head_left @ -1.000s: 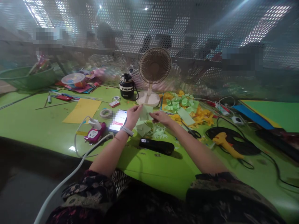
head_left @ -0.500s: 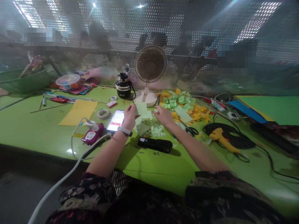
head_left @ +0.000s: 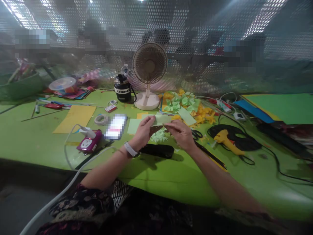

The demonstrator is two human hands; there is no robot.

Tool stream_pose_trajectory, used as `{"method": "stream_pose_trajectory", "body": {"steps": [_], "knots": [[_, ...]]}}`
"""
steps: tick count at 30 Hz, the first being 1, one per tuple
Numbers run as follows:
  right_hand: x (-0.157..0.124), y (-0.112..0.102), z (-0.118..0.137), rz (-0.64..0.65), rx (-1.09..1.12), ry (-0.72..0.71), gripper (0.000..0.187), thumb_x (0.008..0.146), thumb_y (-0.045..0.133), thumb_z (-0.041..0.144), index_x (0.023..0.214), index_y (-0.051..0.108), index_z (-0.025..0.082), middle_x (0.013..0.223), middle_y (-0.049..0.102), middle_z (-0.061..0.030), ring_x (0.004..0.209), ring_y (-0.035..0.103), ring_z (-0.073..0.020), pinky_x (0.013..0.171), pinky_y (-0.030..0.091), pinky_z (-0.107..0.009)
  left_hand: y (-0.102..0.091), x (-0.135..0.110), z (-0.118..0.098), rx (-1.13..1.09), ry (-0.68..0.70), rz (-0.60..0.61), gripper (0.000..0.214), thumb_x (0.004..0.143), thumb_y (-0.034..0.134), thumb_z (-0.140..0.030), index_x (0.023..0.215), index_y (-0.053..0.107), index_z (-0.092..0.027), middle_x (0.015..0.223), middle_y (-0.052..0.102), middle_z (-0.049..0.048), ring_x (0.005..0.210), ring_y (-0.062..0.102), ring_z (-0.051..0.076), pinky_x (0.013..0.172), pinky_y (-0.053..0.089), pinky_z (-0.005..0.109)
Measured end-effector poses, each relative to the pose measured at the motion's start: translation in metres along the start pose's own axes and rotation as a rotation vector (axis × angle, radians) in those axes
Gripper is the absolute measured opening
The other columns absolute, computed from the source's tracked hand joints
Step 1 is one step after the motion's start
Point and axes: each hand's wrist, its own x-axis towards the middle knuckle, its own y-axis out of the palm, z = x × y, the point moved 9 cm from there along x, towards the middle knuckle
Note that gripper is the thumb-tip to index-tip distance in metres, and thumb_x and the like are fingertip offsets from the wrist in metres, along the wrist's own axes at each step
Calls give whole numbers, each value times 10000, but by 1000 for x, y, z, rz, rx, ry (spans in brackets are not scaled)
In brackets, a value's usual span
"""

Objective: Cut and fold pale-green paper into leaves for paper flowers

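The left forearm [head_left: 107,171] is being held angled inward over the green tabletop [head_left: 156,178], a pale green paper strip [head_left: 160,119] is being pinched by the left hand [head_left: 144,129] and right hand [head_left: 180,135] (both closed on it), and the right forearm [head_left: 220,179] is being angled inward.

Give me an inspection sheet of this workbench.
Surface: green table, pale green paper scraps lying near the hands.
Job's things: pale green paper strip, held up above the table.
Grips: left hand and right hand both pinch the strip.
Clutter: yellow glue gun, scissors, black case, yellow and green paper flowers.
Cables: white cable runs over the table edge; black cord at right.
Surroundings: desk fan, perforated metal screen, blurred figures beyond.
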Motion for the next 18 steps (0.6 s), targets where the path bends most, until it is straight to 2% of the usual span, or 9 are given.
{"method": "stream_pose_trajectory", "body": {"steps": [3, 5, 8, 10, 14, 18], "knots": [[-2, -5, -7, -102, 90, 102, 393, 816, 645, 599, 884, 743, 225, 1025, 631, -72, 809, 620, -175, 641, 528, -290, 7, -3, 2, -49, 16, 63, 348, 813, 686, -524, 885, 604, -194, 924, 695, 40, 847, 705, 177, 877, 592, 392], [-3, -4, -10, -105, 139, 175, 406, 801, 656, 609, 842, 705, 208, 906, 643, -51, 699, 597, -147, 584, 502, -270, 13, -6, 1, -43, 43, 135, 429, 802, 664, -589, 966, 621, -196, 972, 712, 67, 906, 709, 209, 874, 588, 403], [-5, -3, -12, -108, 202, 248, 379, 798, 679, 579, 827, 651, 202, 700, 632, -1, 571, 545, -123, 528, 469, -254, 21, -12, -4, 50, 122, 220, 471, 718, 812, -422, 1081, 610, -199, 1008, 724, 56, 942, 706, 202, 903, 570, 382], [-6, -4, -11, -130, 234, 245, 356, 792, 702, 550, 820, 635, 201, 664, 635, 10, 559, 548, -123, 517, 463, -251, 21, -14, -5, 89, 159, 218, 542, 670, 860, -297, 1130, 596, -191, 971, 735, 39, 886, 709, 173, 908, 563, 369], [-7, -5, -8, -154, 233, 220, 319, 807, 703, 513, 820, 635, 202, 671, 655, 7, 571, 580, -129, 533, 475, -256, 16, -11, -1, 89, 156, 165, 548, 694, 840, -290, 1172, 596, -178, 887, 742, 22, 803, 708, 144, 895, 568, 363], [-8, -6, -7, -157, 209, 222, 301, 802, 715, 492, 821, 636, 202, 664, 658, 9, 577, 603, -135, 543, 482, -257, 16, -8, 0, 89, 155, 176, 512, 717, 819, -292, 1174, 610, -189, 889, 745, 21, 816, 707, 136, 896, 579, 360]]}}
